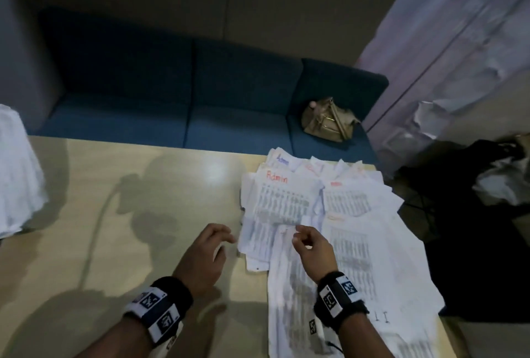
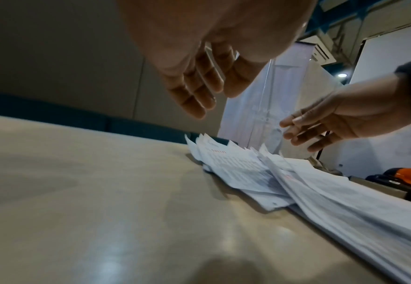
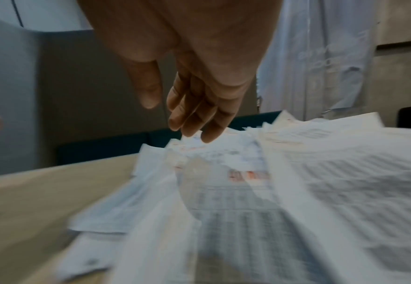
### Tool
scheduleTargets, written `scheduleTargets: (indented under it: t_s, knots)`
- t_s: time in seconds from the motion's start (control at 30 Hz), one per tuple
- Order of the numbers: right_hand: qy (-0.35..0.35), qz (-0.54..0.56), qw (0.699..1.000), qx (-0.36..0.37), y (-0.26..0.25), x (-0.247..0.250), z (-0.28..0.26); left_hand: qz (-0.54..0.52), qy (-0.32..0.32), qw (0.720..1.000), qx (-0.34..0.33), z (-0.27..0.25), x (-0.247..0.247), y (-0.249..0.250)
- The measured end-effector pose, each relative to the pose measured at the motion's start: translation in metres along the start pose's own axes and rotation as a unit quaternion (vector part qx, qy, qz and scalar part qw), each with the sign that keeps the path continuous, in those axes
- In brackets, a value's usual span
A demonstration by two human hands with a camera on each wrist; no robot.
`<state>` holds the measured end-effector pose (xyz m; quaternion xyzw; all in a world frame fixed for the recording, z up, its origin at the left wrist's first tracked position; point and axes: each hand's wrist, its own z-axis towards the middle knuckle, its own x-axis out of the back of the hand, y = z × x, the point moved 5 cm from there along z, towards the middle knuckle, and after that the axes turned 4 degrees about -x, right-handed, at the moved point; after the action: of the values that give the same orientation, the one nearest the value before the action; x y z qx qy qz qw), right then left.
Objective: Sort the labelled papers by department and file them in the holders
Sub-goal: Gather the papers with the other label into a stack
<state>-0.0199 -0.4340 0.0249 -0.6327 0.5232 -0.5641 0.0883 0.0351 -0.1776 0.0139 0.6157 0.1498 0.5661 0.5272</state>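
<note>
Loose heap of labelled papers point(image 1: 321, 214), red "Admin" sheet point(image 1: 282, 194) uppermost, on the table's point(image 1: 114, 214) right half. Left hand point(image 1: 208, 251) and right hand point(image 1: 314, 245) hover over its near edge, fingers relaxed, holding nothing. Sorting seems barely begun; next, likely lift one sheet; no holders in view.

A pale beige, glossy table point(image 1: 143, 214) carries a spread of white papers point(image 1: 358, 243) printed with grey grid-like rows of text. One sheet point(image 1: 282, 197) is headed "Admin" in red handwriting; another behind it point(image 1: 282, 160) has a blue handwritten label. Both wrists wear black bands point(image 1: 172, 304) with white squares bearing black-and-white checkered markers. Behind the table stands a dark blue fabric sofa point(image 1: 172, 99) with a tan, olive-gold bag point(image 1: 328, 121) on it. In the left wrist view, an orange and dark object point(image 2: 410, 177) lies beyond the papers.
</note>
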Motion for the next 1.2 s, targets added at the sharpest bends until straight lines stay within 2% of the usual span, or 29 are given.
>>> scheduleTargets:
  t_s: [0.13, 0.23, 0.3, 0.37, 0.43, 0.53, 0.6, 0.63, 0.7, 0.73, 0.77, 0.83, 0.9, 0.93, 0.97, 1.03, 1.13, 1.2]
  knots:
    - [0.029, -0.055, 0.997, -0.036, 0.071, 0.053, 0.013, -0.013, -0.073, 0.997, 0.032, 0.012, -0.072, 0.015]
    - [0.032, -0.158, 0.985, -0.060, 0.114, 0.078, 0.020, -0.027, -0.117, 0.987, 0.106, 0.022, -0.117, 0.022]
    - [-0.005, -0.260, 0.960, -0.104, 0.140, 0.083, 0.020, -0.041, -0.131, 0.975, 0.173, 0.028, -0.142, 0.026]
    - [-0.056, -0.277, 0.950, -0.132, 0.160, 0.080, 0.016, -0.055, -0.140, 0.962, 0.227, 0.031, -0.164, 0.028]
    - [-0.099, -0.268, 0.953, -0.102, 0.168, 0.071, 0.013, -0.055, -0.146, 0.953, 0.261, 0.032, -0.182, 0.028]
    - [-0.141, -0.252, 0.957, -0.014, 0.167, 0.062, 0.013, -0.041, -0.133, 0.949, 0.283, 0.032, -0.197, 0.031]
    - [-0.104, -0.176, 0.979, 0.011, 0.164, 0.070, 0.017, -0.040, -0.128, 0.955, 0.264, 0.033, -0.203, 0.038]
    - [-0.051, -0.164, 0.985, 0.007, 0.167, 0.078, 0.021, -0.046, -0.132, 0.956, 0.259, 0.032, -0.205, 0.042]
    - [0.052, -0.195, 0.978, -0.044, 0.177, 0.098, 0.027, -0.048, -0.140, 0.953, 0.263, 0.030, -0.209, 0.044]
    - [0.071, -0.204, 0.972, -0.091, 0.184, 0.106, 0.029, -0.041, -0.144, 0.952, 0.268, 0.029, -0.211, 0.045]
    - [0.068, -0.201, 0.969, -0.130, 0.189, 0.109, 0.031, -0.036, -0.146, 0.952, 0.267, 0.027, -0.212, 0.045]
    - [0.040, -0.119, 0.981, -0.150, 0.189, 0.105, 0.033, -0.030, -0.167, 0.950, 0.262, 0.024, -0.214, 0.047]
    - [0.003, 0.001, 0.993, -0.118, 0.182, 0.099, 0.031, -0.038, -0.175, 0.946, 0.270, 0.019, -0.215, 0.046]
    - [-0.015, 0.021, 0.995, -0.092, 0.179, 0.098, 0.030, -0.042, -0.176, 0.943, 0.279, 0.016, -0.214, 0.046]
    - [-0.022, 0.021, 0.997, -0.070, 0.180, 0.101, 0.030, -0.044, -0.174, 0.943, 0.279, 0.014, -0.211, 0.046]
    - [0.014, -0.003, 0.998, -0.059, 0.184, 0.118, 0.038, -0.052, -0.170, 0.947, 0.268, 0.011, -0.204, 0.042]
    - [0.137, -0.088, 0.981, -0.108, 0.202, 0.160, 0.058, -0.056, -0.167, 0.947, 0.270, 0.007, -0.195, 0.030]
    - [0.182, -0.158, 0.959, -0.147, 0.216, 0.186, 0.070, -0.024, -0.175, 0.945, 0.273, 0.005, -0.194, 0.022]
